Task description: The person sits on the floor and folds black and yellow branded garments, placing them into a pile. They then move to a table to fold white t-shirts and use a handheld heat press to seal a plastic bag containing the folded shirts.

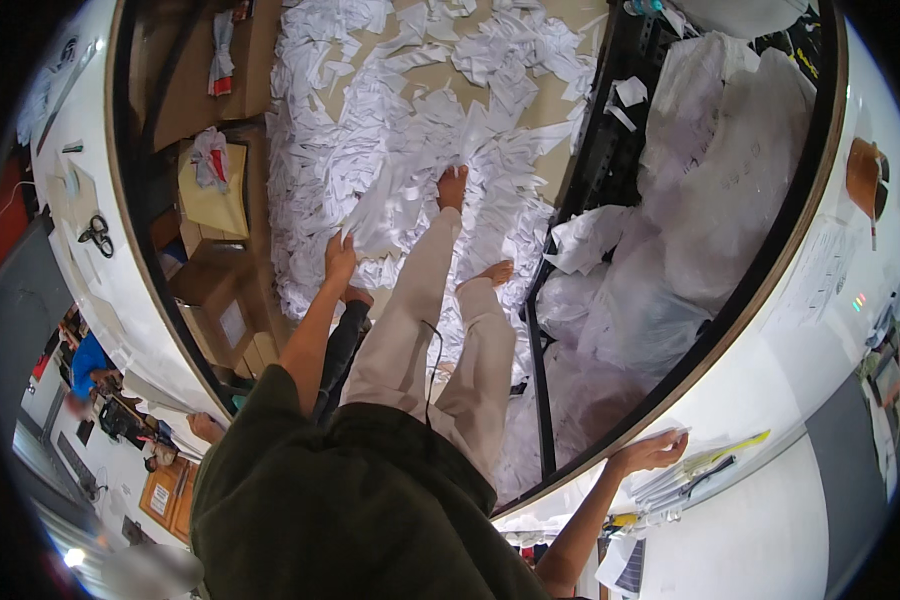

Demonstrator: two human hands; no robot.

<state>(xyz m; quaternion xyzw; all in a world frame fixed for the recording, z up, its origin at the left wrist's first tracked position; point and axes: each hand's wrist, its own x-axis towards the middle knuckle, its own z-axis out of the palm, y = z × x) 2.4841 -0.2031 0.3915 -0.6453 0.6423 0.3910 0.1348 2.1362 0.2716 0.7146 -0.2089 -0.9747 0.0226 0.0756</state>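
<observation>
My left hand [340, 259] reaches down over the floor, its fingers closed on the edge of a white fabric or paper scrap [381, 214]. Around it spreads a thick heap of white scraps [375, 120], mostly strips and offcuts. Both my bare feet stand among them; one foot [452, 187] is further forward. Off to the right, my right hand [649, 452] rests at the edge of a white tabletop [765, 360], fingers slightly curled and apart, with nothing visible in them.
Bulky translucent plastic bags [727, 172] fill the space under the right table, behind a black metal frame [538, 382]. Cardboard boxes [210, 292] stand under the left table, which holds scissors [97, 236]. Another person's dark-clad leg [341, 352] and hand [206, 426] are close on my left.
</observation>
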